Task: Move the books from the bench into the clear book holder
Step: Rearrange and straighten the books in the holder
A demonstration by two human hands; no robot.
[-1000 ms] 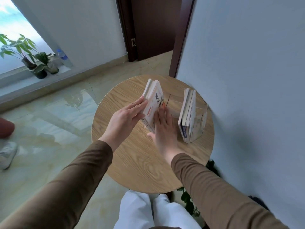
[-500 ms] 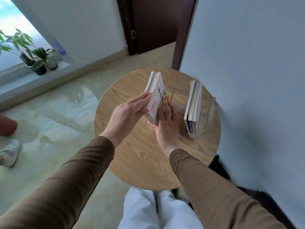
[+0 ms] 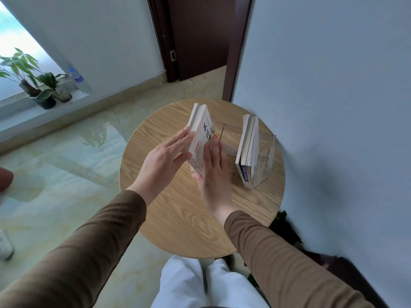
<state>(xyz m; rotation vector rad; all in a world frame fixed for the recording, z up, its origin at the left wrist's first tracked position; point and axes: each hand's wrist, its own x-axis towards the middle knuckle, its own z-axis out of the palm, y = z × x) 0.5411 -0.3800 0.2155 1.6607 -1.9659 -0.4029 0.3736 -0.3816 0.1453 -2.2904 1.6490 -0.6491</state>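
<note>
Left hand (image 3: 163, 158) and right hand (image 3: 215, 167) pressed flat with straight fingers against either side of upright books (image 3: 201, 135), held on round wooden bench (image 3: 166, 210), clear book holder (image 3: 264, 158) just beside, other books (image 3: 248, 150) stood inside it

My two hands sit in the middle of the frame, palms facing each other, left hand (image 3: 165, 157) and right hand (image 3: 214, 172), fingers straight.
</note>
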